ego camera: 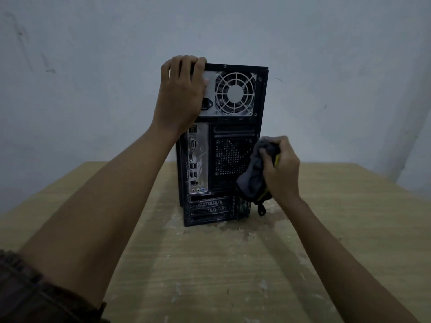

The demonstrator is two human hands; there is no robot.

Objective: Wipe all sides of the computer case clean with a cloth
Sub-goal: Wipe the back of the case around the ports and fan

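Gripped bunched in the right hand, the cloth is pressed to the rear right edge of the computer case, upright on the table, steadied at its top corner by the curled left hand; firm, overlapping strokes are advised.

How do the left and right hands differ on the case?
The left hand grips the computer case at its top left corner; the right hand holds a bunched grey cloth. The left hand sits high, the right hand low by the case's right edge. Both are at its rear panel.
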